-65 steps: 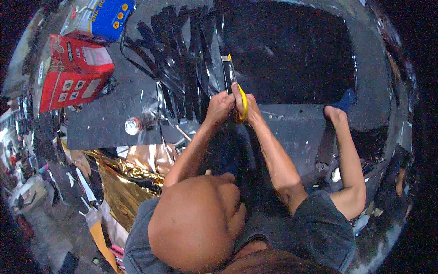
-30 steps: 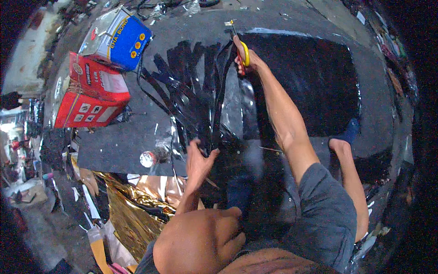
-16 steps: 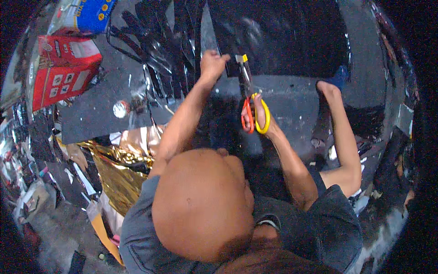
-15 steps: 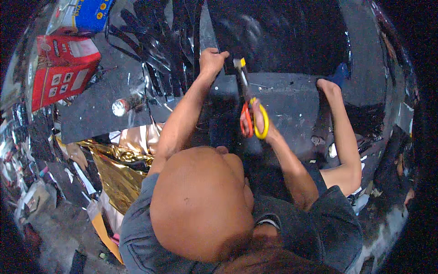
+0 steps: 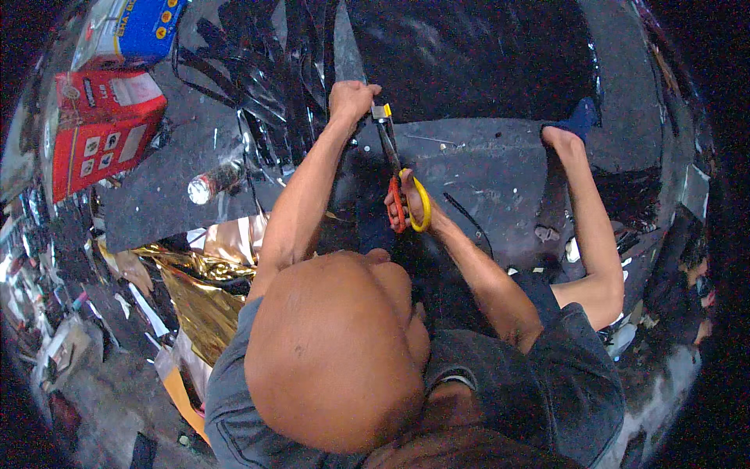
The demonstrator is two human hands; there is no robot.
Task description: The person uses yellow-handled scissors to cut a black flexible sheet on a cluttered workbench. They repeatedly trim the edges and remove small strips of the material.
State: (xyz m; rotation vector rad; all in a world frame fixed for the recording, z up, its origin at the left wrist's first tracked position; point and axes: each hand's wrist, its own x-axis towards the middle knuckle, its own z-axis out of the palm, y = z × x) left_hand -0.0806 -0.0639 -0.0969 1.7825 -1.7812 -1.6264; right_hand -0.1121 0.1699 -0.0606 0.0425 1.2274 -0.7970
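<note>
My left hand (image 5: 353,102) is closed at the near left corner of a large glossy black sheet (image 5: 476,62), pinching its edge. Just to the right and nearer to me, my right hand (image 5: 408,205) grips a pair of scissors (image 5: 422,205) with one yellow and one red-orange handle. Their blades point away from me, nearly together, and the tip end lies close to the left fingertips. A small silver and yellow piece (image 5: 381,112) sits at that tip; I cannot tell how it is attached. Whether the blades touch the sheet is unclear.
Tangled black strips (image 5: 273,86) lie left of the sheet. Beyond my left forearm are a clear-looking roll (image 5: 212,184), a red box (image 5: 105,133), a blue box (image 5: 144,31) and gold foil (image 5: 195,305). A thin black strip (image 5: 466,216) lies right of my right forearm.
My right hand has moved left with the scissors, bringing their tip closer to my left hand. The left hand has shifted slightly left. A thin black strip now shows beside my right forearm.
</note>
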